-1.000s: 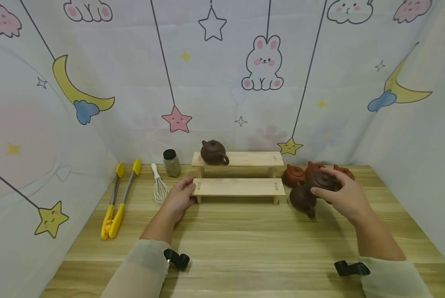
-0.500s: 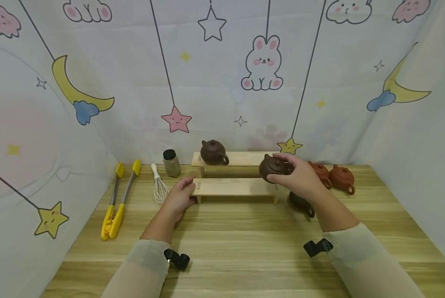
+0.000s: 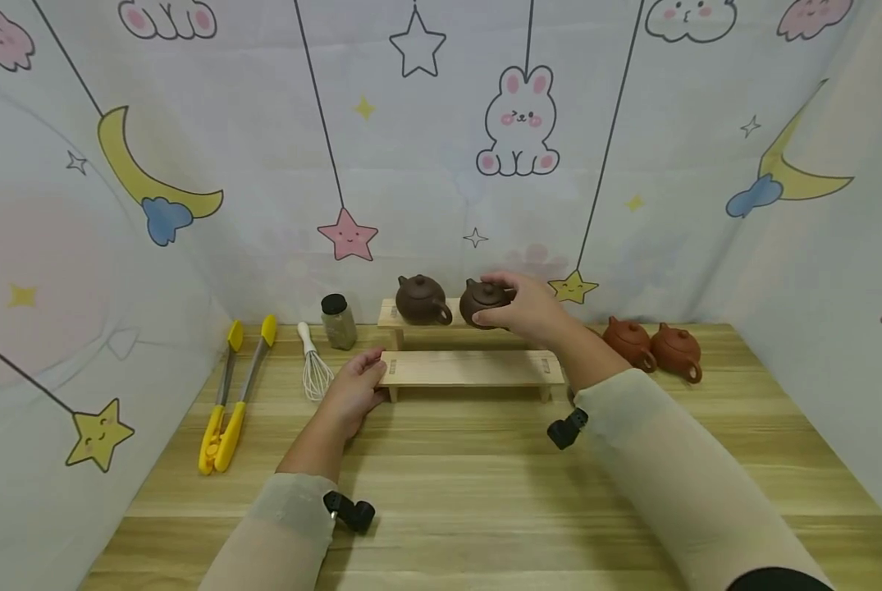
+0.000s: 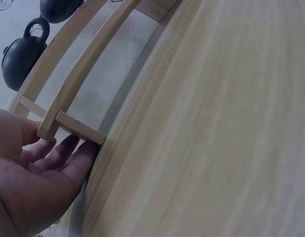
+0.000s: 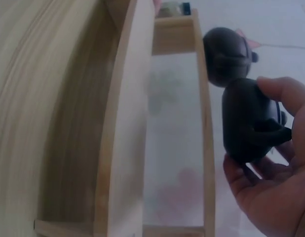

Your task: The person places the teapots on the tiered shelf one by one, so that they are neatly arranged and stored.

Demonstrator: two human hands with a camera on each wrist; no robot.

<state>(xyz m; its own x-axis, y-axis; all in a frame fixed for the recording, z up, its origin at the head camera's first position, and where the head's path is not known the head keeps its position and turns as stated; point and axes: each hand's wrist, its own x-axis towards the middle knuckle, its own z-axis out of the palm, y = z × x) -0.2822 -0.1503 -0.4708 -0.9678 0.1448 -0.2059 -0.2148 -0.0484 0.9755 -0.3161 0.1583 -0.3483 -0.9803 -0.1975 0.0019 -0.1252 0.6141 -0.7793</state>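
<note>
My right hand (image 3: 532, 308) grips a dark brown teapot (image 3: 479, 302) by its sides, thumb on one side and fingers on the other. In the right wrist view this teapot (image 5: 246, 123) hangs just above the upper board of a two-step wooden rack, a narrow gap below it. A second dark brown teapot (image 3: 420, 300) sits on the left part of that upper board (image 3: 451, 316). My left hand (image 3: 352, 392) holds the left end of the lower board (image 3: 470, 369); in the left wrist view its thumb presses the board end, with fingers curled beneath beside the leg (image 4: 81, 128).
Two reddish teapots, one (image 3: 628, 341) beside another (image 3: 677, 351), stand at the right back; my right forearm hides the area beside them. On the left lie yellow-handled tongs (image 3: 230, 402), a whisk (image 3: 313, 365) and a black-lidded jar (image 3: 339, 322). A printed cloth closes the back.
My right hand has lifted the dark brown teapot from the group at the right and carried it left to the upper board. My left hand has stayed at the lower board's end.
</note>
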